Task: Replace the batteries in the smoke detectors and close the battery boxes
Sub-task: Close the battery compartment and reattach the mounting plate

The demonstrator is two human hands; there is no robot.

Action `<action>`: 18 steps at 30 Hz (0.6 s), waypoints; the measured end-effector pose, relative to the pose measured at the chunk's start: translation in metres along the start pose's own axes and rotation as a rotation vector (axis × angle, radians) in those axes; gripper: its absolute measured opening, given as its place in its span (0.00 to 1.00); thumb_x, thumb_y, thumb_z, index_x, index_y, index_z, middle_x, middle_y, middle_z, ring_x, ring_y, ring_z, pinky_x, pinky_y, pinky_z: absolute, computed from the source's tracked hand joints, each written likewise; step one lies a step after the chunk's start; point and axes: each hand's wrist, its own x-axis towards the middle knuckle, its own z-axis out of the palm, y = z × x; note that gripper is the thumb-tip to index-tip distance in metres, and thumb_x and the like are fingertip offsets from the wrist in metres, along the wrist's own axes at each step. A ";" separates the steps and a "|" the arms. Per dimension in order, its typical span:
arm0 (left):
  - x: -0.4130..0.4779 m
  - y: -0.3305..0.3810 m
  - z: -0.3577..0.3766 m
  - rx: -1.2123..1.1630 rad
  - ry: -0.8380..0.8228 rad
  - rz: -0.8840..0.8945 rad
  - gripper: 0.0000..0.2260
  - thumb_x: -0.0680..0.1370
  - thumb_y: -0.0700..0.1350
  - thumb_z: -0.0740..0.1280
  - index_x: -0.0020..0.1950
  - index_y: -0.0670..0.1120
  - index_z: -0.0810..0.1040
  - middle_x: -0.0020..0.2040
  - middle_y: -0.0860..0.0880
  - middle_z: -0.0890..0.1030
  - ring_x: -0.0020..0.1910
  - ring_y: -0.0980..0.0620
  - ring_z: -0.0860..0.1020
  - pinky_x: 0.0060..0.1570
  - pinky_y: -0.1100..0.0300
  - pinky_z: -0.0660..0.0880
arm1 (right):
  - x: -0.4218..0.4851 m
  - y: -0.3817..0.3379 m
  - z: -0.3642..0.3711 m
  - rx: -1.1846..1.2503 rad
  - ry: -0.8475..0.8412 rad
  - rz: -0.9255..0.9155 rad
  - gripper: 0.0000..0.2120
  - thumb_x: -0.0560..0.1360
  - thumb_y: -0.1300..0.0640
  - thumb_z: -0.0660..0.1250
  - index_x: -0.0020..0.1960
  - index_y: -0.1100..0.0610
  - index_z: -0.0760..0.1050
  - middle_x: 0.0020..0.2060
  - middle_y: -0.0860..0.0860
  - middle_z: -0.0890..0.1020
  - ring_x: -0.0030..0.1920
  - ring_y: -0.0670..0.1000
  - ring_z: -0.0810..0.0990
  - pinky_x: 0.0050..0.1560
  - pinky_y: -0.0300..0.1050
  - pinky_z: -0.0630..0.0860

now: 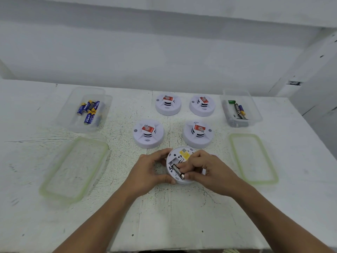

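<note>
A white smoke detector [179, 156] lies upside down near the table's front, its battery bay open and a yellow label on its back. My left hand [151, 170] grips its left rim. With its fingertips, my right hand [206, 170] pinches a dark battery [177, 171] that lies in the bay. Several more detectors stand face up behind: two in a near row [148, 134] [197, 133] and two in a far row [168, 105] [202, 105].
A clear box [73, 106] at the left holds several blue batteries [90, 111]. Another clear box [255, 114] at the right holds dark, green and blue batteries [238, 110]. Two green-rimmed lids [45, 185] [273, 178] lie flat on the white table [182, 216].
</note>
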 end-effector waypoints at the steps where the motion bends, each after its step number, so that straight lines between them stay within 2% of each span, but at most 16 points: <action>1: 0.000 0.000 0.000 0.000 0.001 -0.003 0.35 0.58 0.43 0.83 0.63 0.55 0.77 0.51 0.58 0.84 0.54 0.59 0.80 0.57 0.69 0.73 | 0.000 -0.001 0.000 0.008 0.004 -0.002 0.18 0.71 0.58 0.73 0.44 0.33 0.76 0.50 0.45 0.80 0.52 0.41 0.78 0.50 0.29 0.72; 5: 0.001 -0.001 0.001 0.016 0.004 -0.021 0.36 0.58 0.45 0.83 0.64 0.55 0.76 0.52 0.60 0.84 0.54 0.60 0.80 0.60 0.63 0.73 | 0.002 0.001 0.001 -0.010 -0.009 0.006 0.17 0.71 0.58 0.73 0.45 0.34 0.78 0.48 0.41 0.79 0.53 0.40 0.78 0.51 0.29 0.72; 9: 0.001 -0.001 0.001 0.040 0.011 -0.029 0.37 0.57 0.47 0.83 0.65 0.53 0.76 0.51 0.61 0.84 0.54 0.60 0.80 0.61 0.56 0.74 | 0.005 0.000 0.002 -0.054 -0.015 -0.011 0.10 0.70 0.60 0.74 0.50 0.50 0.84 0.44 0.23 0.76 0.53 0.37 0.73 0.48 0.24 0.69; 12: 0.001 -0.002 0.001 0.041 0.013 -0.036 0.37 0.57 0.47 0.83 0.65 0.52 0.77 0.51 0.60 0.84 0.54 0.60 0.80 0.60 0.55 0.75 | 0.006 0.002 0.001 -0.061 -0.014 -0.022 0.10 0.70 0.60 0.74 0.50 0.50 0.84 0.40 0.29 0.78 0.54 0.37 0.73 0.47 0.24 0.68; 16: 0.001 -0.004 0.001 0.049 0.015 -0.053 0.38 0.57 0.47 0.83 0.65 0.52 0.76 0.51 0.60 0.84 0.54 0.60 0.80 0.61 0.53 0.75 | 0.005 0.004 0.002 -0.027 -0.021 -0.010 0.09 0.70 0.60 0.74 0.49 0.50 0.84 0.43 0.29 0.78 0.54 0.38 0.75 0.50 0.28 0.72; 18: 0.001 -0.004 0.002 0.048 0.013 -0.052 0.38 0.57 0.49 0.83 0.66 0.53 0.76 0.52 0.61 0.83 0.54 0.60 0.80 0.63 0.50 0.73 | 0.002 0.005 0.003 -0.025 -0.018 -0.031 0.08 0.71 0.60 0.73 0.48 0.51 0.84 0.44 0.36 0.78 0.56 0.38 0.75 0.52 0.29 0.73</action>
